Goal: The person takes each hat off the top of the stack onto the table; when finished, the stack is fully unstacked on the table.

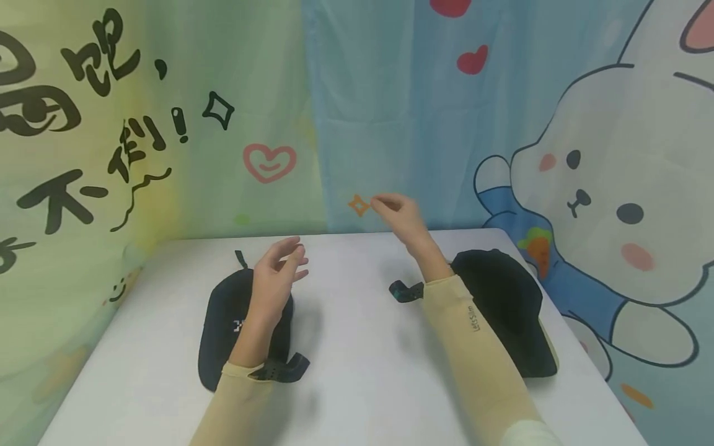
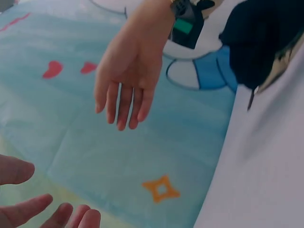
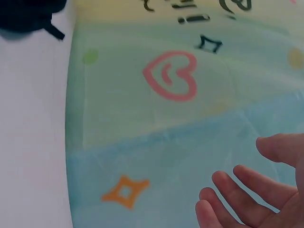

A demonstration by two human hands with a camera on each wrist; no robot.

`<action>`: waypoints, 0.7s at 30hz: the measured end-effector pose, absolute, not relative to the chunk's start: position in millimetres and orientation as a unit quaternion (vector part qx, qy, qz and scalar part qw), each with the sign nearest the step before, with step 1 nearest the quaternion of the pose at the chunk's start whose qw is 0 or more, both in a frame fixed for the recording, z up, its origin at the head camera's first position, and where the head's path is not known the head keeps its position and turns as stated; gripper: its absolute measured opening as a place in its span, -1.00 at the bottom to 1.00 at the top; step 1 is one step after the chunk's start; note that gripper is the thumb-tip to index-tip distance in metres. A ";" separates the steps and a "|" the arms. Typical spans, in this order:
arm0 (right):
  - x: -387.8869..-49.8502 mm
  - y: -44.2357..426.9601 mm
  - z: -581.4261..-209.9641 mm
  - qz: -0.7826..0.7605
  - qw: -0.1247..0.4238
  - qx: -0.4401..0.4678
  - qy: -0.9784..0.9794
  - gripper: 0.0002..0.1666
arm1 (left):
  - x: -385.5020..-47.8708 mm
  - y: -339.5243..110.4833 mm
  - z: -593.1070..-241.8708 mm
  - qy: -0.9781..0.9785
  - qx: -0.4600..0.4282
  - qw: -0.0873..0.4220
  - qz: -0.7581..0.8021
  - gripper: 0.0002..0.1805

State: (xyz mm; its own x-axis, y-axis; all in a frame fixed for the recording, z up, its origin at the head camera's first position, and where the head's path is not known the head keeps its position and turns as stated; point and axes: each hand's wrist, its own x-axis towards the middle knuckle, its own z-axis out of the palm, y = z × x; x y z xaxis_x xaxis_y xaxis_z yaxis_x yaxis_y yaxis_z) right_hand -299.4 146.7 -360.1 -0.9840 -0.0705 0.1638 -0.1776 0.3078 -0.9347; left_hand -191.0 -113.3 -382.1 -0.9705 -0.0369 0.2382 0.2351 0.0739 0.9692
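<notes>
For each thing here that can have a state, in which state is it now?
Left hand: raised, fingers relaxed, holding nothing
Right hand: raised, fingers relaxed, holding nothing
Dark bag: lying on the table; whether closed, I cannot tell
Dark cap: resting on the table, not held
Backdrop cloth: hanging, slightly creased

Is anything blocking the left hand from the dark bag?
Nothing visible is in the way: in the head view the left hand partly overlaps the dark bag, and no other object shows between them.
</notes>
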 end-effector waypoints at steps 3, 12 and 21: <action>-297.5 167.2 -356.2 0.581 0.055 0.060 -0.810 -0.42 | -190.4 -96.3 -372.9 -0.721 -0.074 0.080 -0.684 -0.55; -295.9 212.4 -348.5 0.525 0.069 0.043 -0.847 -0.36 | -213.1 -64.3 -393.3 -0.691 -0.113 0.057 -0.712 -0.57; -293.3 257.4 -339.1 0.465 0.093 0.018 -0.880 -0.33 | -214.9 -33.7 -393.3 -0.689 -0.124 0.026 -0.714 -0.58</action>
